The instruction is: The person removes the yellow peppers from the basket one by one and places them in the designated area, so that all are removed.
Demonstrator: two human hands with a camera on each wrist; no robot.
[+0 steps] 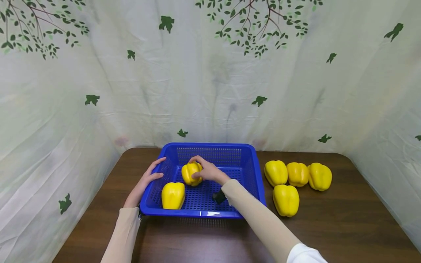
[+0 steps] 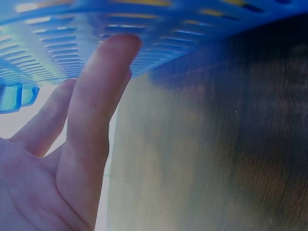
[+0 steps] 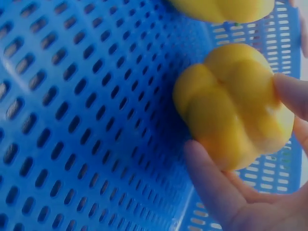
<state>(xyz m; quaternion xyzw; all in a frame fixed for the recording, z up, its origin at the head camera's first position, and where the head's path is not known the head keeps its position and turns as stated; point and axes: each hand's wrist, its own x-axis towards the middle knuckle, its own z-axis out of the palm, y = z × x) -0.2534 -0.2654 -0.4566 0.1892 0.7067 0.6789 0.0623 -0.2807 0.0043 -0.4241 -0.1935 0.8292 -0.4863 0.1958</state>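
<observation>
A blue perforated basket [image 1: 210, 212] rests on the table. Inside it, my right hand [image 1: 208, 171] grips a yellow bell pepper [image 1: 188, 174], thumb on one side and fingers on the other; the right wrist view shows the lobed end of this pepper [image 3: 226, 110]. Nearer the front left corner of the basket sits a second yellow bell pepper [image 1: 173, 195]. At the basket's left side is my left hand [image 1: 148, 179], thumb and fingers spread along the rim. Seen from the left wrist, its fairly straight fingers [image 2: 91, 106] touch the outer slotted wall [image 2: 168, 36].
Several more yellow bell peppers [image 1: 287, 201] stand grouped on the brown wooden table [image 1: 355, 219], right of the basket. Behind the table hangs a pale curtain [image 1: 204, 91] with leaf prints. A black wrist device [image 1: 218, 197] shows under the right wrist, over the basket floor.
</observation>
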